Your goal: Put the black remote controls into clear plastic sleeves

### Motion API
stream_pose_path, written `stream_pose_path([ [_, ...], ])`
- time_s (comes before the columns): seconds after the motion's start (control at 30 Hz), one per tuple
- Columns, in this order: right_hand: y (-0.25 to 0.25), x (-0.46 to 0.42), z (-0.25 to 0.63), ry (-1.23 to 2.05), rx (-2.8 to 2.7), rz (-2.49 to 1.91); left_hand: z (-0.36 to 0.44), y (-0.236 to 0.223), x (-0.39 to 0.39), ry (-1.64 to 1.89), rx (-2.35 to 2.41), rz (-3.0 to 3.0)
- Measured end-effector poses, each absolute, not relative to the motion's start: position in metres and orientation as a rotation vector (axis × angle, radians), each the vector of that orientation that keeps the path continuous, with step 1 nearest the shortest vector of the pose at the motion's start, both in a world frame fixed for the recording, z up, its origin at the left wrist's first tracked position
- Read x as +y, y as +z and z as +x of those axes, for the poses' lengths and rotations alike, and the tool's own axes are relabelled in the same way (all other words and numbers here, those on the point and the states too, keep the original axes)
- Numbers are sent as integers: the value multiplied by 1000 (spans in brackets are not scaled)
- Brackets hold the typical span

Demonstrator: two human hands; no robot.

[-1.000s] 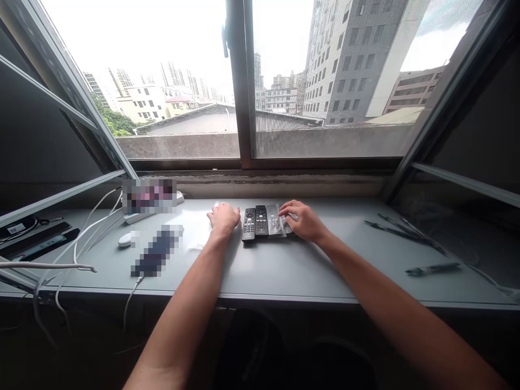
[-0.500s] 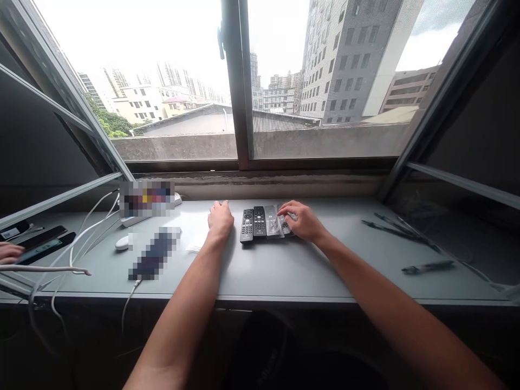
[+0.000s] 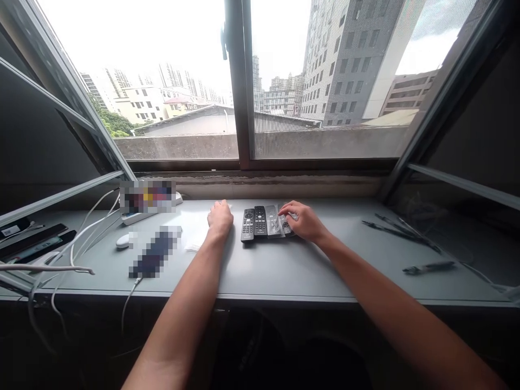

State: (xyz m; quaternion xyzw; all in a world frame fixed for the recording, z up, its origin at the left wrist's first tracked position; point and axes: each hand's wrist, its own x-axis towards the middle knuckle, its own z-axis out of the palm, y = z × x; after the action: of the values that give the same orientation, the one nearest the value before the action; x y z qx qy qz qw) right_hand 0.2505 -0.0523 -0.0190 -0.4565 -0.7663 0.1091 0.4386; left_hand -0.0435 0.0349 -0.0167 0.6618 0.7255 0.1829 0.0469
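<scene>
Two black remote controls (image 3: 247,225) lie side by side on the grey table. To their right is a remote control in a clear plastic bag (image 3: 274,223). My right hand (image 3: 303,221) has bent fingers on another bagged remote control (image 3: 288,226) at the right end of the row, and partly covers it. My left hand (image 3: 220,216) rests left of the row with curled fingers. Its fingertips face away, so anything in them is hidden. Thin white sheets or bags (image 3: 194,246) lie just left of my left wrist.
A blurred-out phone-like object (image 3: 154,254) with a cable and a white mouse (image 3: 122,241) lie to the left. Behind them is a white power strip (image 3: 152,208). White cables (image 3: 77,238) cross the left side. Pens (image 3: 428,267) and dark thin tools (image 3: 400,235) lie at right.
Another person's hand at the far left edge has gone out of view. My own hands stay nearly in place, and the view has shifted slightly.
</scene>
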Motion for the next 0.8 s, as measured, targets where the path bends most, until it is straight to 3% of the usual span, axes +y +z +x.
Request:
stream_pose_path([
  [0.17,-20,-51,251,260,-1905,-1130,-36,-7,31,1005,2021,2029],
  [0.33,-22,-50,250,243,-1908,-1116,-23,8,30,1493,1161,1624],
  [0.5,-16,-56,243,366,-1811,-1096,-8,15,25,1419,564,1040],
  [0.7,-7,-62,239,865,-1672,-974,0,18,11,1241,439,887],
  [0.8,-7,-61,238,937,-1660,-933,1,19,6,1173,429,860],
])
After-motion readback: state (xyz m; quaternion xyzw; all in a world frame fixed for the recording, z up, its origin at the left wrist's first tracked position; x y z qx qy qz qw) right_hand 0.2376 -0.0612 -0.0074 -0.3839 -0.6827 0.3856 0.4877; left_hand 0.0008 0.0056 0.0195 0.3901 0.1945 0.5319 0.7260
